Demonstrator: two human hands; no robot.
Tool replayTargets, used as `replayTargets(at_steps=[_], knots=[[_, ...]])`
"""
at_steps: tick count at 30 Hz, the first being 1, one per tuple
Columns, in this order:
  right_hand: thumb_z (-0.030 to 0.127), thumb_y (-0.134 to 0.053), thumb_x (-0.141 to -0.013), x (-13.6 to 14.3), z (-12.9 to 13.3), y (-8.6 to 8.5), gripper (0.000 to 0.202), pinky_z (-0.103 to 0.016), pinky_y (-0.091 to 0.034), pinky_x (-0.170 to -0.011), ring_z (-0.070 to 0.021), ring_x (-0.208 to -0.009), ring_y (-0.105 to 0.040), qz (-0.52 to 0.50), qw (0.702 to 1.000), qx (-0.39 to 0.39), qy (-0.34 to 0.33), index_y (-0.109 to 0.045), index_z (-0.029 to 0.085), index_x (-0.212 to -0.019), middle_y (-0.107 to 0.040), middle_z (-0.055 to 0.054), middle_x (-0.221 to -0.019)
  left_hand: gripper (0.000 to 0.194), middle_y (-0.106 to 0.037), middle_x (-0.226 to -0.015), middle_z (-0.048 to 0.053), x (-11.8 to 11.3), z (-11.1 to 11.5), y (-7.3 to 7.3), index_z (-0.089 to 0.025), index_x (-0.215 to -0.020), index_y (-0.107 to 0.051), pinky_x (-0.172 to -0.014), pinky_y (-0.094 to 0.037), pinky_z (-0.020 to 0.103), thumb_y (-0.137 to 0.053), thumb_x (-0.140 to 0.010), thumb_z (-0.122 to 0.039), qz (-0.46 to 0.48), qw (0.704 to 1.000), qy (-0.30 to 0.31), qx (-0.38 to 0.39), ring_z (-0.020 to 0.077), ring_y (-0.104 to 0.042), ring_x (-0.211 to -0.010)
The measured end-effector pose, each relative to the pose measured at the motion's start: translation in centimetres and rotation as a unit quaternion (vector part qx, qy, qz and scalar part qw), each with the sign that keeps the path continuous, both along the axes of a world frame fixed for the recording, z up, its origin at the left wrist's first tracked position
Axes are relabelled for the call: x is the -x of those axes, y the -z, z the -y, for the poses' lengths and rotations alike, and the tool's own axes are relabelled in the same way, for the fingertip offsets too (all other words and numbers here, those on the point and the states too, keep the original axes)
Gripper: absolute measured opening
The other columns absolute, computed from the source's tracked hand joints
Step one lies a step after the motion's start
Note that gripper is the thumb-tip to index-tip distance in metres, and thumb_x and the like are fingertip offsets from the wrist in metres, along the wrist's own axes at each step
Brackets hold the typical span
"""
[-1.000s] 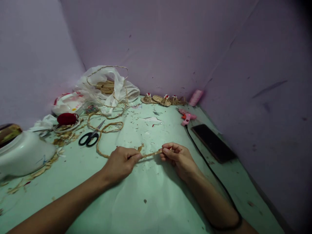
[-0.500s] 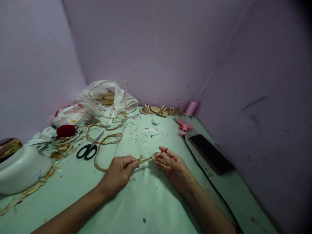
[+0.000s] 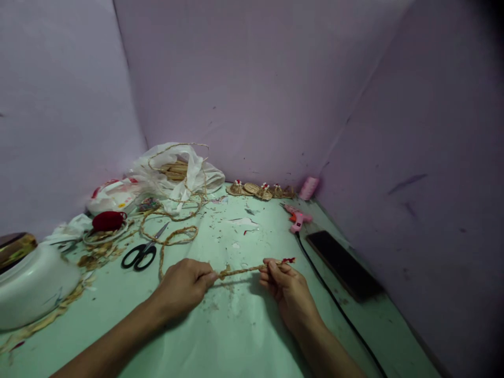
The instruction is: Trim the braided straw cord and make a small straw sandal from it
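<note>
Head view: the person's left hand (image 3: 187, 286) is gripping a braided straw-coloured cord (image 3: 242, 271), its thumb and curled fingers closing around it, while the right hand (image 3: 289, 294) is pinching the same cord near its end between thumb and fingertips. A short stretch is running nearly straight between the two hands, just above the green tabletop (image 3: 236, 341), and a dark red tie (image 3: 289, 260) is sticking out past the right fingers. On the other side, the cord is emerging behind the left hand and lying in loose loops on the table, winding toward a white plastic bag (image 3: 214, 178) that is holding a bundle of pale strips (image 3: 175, 170). Black-handled scissors (image 3: 139, 255) are lying just beside the loops, their blades pointing away from the person. Farther left, a dark red ball of yarn (image 3: 107, 221) is resting near dry scraps (image 3: 96, 259), and a white rounded vessel (image 3: 35, 286) is standing at the edge of the view. Several woven pieces (image 3: 260, 190) are sitting in a row along the back wall, with a pink spool (image 3: 309, 188) leaning just beside them. On the right, a pink glue gun (image 3: 298, 218) is trailing its black cable (image 3: 334, 299) past a dark phone (image 3: 344, 265) that is lying flat.
</note>
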State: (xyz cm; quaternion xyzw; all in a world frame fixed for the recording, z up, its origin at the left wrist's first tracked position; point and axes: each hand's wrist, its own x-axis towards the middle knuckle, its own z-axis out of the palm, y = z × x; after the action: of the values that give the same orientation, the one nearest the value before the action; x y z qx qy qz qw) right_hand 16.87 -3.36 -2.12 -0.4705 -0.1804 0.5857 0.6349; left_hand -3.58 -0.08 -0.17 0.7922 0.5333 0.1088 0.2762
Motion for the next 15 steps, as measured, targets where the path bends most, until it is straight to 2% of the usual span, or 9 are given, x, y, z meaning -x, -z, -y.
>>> replayTargets(at_steps=[3,7,12,15], knots=[[0.021,-0.079,-0.055,0.1,0.0,0.6,0.022,-0.017,-0.052,-0.045,-0.0093,-0.046,-0.059,-0.004,1.0,-0.005,0.016,-0.064,0.009,-0.067,-0.063,-0.003,-0.055,0.031,-0.033,-0.047,-0.004,0.0,-0.3,-0.2,-0.017,-0.048,-0.039,-0.048,-0.018,0.023,-0.04,-0.075,-0.033,0.0,1.0,-0.007,0.027,0.01,-0.033,-0.048],[0.022,-0.078,-0.056,-0.2,-0.2,1.1,0.021,-0.015,-0.053,-0.047,-0.0075,-0.046,-0.058,-0.009,1.0,-0.003,0.023,-0.063,0.013,-0.067,-0.063,0.0,-0.055,0.031,-0.034,-0.044,-0.004,-0.5,-0.3,0.0,-0.017,-0.046,-0.041,-0.047,-0.018,0.024,-0.042,-0.072,-0.033,0.006,0.999,-0.028,0.039,0.0099,-0.031,-0.046],[0.022,-0.076,-0.059,-0.1,-0.2,0.5,0.023,-0.018,-0.053,-0.053,-0.0093,-0.054,-0.061,-0.023,0.999,0.0,-0.027,-0.064,0.012,-0.075,-0.066,-0.002,-0.063,0.028,-0.038,-0.045,-0.004,-0.6,-0.3,0.4,-0.016,-0.055,-0.054,-0.047,-0.022,0.024,-0.041,-0.071,-0.035,0.12,0.982,-0.04,0.143,0.0094,-0.031,-0.045],[0.024,-0.074,-0.063,0.6,0.1,0.1,0.027,-0.021,-0.053,-0.064,-0.0111,-0.063,-0.063,-0.04,0.996,-0.014,-0.076,-0.063,0.012,-0.085,-0.067,-0.003,-0.071,0.03,-0.032,-0.043,-0.005,-0.6,-0.1,0.2,-0.015,-0.055,-0.054,-0.045,-0.02,0.023,-0.041,-0.07,-0.036,0.161,0.973,-0.036,0.158,0.0086,-0.027,-0.044]])
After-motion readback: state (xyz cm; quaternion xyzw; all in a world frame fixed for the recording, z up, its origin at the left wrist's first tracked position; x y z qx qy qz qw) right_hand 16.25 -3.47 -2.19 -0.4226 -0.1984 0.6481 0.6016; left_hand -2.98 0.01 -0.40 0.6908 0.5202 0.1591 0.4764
